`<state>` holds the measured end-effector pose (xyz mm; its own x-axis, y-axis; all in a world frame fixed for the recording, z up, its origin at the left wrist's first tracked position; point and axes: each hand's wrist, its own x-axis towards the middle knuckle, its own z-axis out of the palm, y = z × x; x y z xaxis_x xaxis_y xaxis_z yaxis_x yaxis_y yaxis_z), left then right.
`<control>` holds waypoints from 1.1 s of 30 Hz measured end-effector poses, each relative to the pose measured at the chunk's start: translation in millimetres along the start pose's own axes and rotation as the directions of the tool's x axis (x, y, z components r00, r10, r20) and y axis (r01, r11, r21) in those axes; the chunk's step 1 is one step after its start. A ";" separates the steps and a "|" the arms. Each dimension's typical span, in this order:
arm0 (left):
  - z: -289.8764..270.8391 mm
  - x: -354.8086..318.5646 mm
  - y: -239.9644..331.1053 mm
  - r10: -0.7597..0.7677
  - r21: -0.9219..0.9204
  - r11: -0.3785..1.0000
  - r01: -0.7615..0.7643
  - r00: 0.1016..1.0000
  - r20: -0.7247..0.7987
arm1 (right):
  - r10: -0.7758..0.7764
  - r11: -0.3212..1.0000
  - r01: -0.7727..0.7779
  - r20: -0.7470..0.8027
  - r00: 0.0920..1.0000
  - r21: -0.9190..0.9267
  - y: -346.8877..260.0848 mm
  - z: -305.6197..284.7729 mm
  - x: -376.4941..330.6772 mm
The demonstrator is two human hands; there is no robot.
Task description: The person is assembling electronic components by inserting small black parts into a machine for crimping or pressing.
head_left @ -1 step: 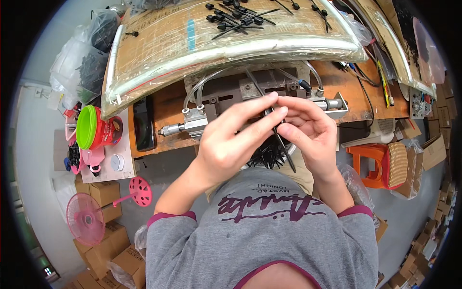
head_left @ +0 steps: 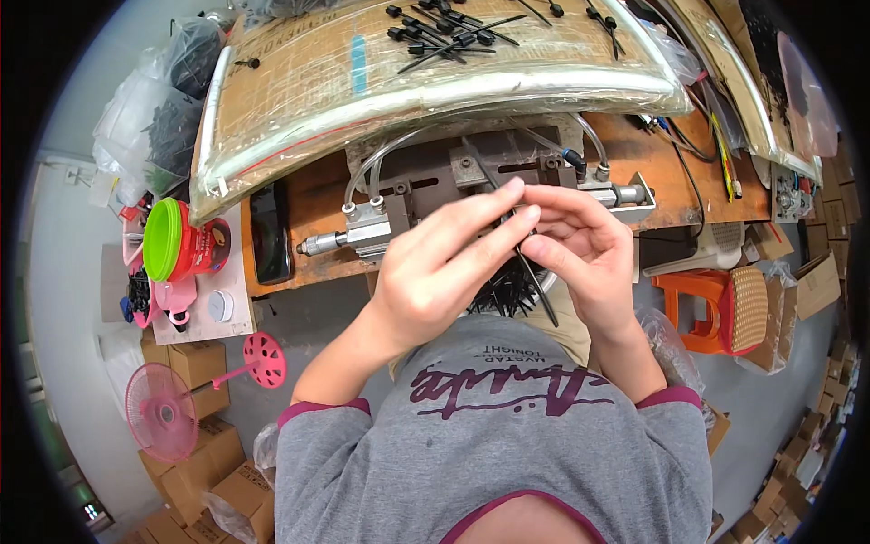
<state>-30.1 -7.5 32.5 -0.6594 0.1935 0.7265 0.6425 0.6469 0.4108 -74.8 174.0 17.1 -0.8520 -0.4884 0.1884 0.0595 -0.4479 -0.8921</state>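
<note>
Both hands meet in front of the chest, above the near edge of the desk (head_left: 299, 213). The left hand (head_left: 435, 272) lies over the right hand (head_left: 584, 249), fingertips touching at the top. Between them runs a thin black rod (head_left: 535, 276), slanting down toward the person's lap; its upper part is hidden behind the left fingers, and only the lower end shows clearly. The right hand's grip is narrow, thumb and fingers pinched on the rod. The left hand's grip is also closed in around the rod's top, though exactly how the fingers pinch it is hard to make out.

Just below the hands a bundle of black rods (head_left: 507, 295) sits mostly covered by the wrists, so what holds it cannot be told. Behind the hands a metal machine with clear tubes (head_left: 435, 181) stands on the desk, partly blocked from view. Above it a plastic-wrapped cardboard shelf (head_left: 362, 82) carries loose black rods (head_left: 444, 32). At left stand a red tub with a green lid (head_left: 177, 240) and a dark phone (head_left: 270, 231); lower left, a pink fan (head_left: 161, 412) stands by cardboard boxes. At right is an orange stool (head_left: 711, 308).
</note>
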 end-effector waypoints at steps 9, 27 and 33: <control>-14.0 -22.1 6.9 -0.333 -0.095 0.941 0.325 0.940 -0.080 | -0.049 0.790 0.049 0.016 0.999 -0.611 20.7 -30.5 -23.2; -21.5 -45.8 3.9 -0.512 -0.414 0.799 0.437 0.855 -0.085 | -0.105 -0.066 0.505 0.510 0.854 -0.860 62.6 -5.6 -9.9; -20.9 -46.8 3.8 -0.477 -0.260 0.856 0.447 0.877 -0.065 | -0.038 -0.094 0.503 0.508 0.861 -0.859 54.3 -2.8 -6.3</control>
<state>11.3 -29.5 11.5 -0.8590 -0.1868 0.4766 0.3569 0.4489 0.8192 -67.7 154.8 -33.7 -0.4715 -0.7836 0.4045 -0.8809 0.4399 -0.1747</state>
